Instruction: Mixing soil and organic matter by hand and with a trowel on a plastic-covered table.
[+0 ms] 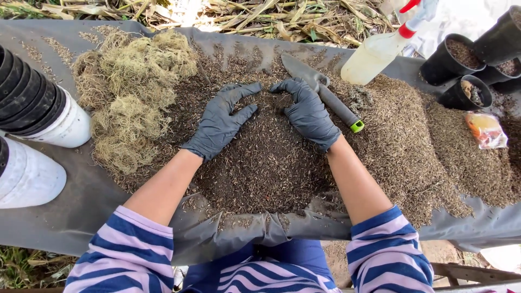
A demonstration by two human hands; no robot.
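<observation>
**Gloved hands deep in the potting mix**

Hands first: the left hand (221,122), in a dark grey glove, lies flat and spread on the dark soil heap (266,163), fingers fanned, gripping nothing. The right hand (307,111), gloved the same, is cupped with fingers curled down into the top of the heap, pressing or raking the loose stuff rather than clasping any object. The heap sits dead centre on the grey sheet (65,217), between both forearms.

How will it handle? By the look of it, loose and crumbly: dark soil flecked with pale husks, light in the handful, ready to spill through open fingers. No point pinching it; cupped palms from the sides and underneath look like the way to gather it.

Just beside the right hand lies a trowel (320,89), grey blade pointing up-left, handle with a green end running out past the wrist. It touches the glove's edge, or very nearly.

Outward now. Left of the heap, a tangled clump of dry straw-coloured fibre (130,92), soft and springy, I'd judge. Right, a broad spread of tan husks (412,141).

Containers: a pale spray bottle (374,54) with a red trigger, contents hard to tell. Small black pots (458,59) at the far right hold dark mix. A little plastic bag (485,130) holds something orange. At the left edge, stacked pots (38,111), black nested in white, with their insides hidden.
</observation>
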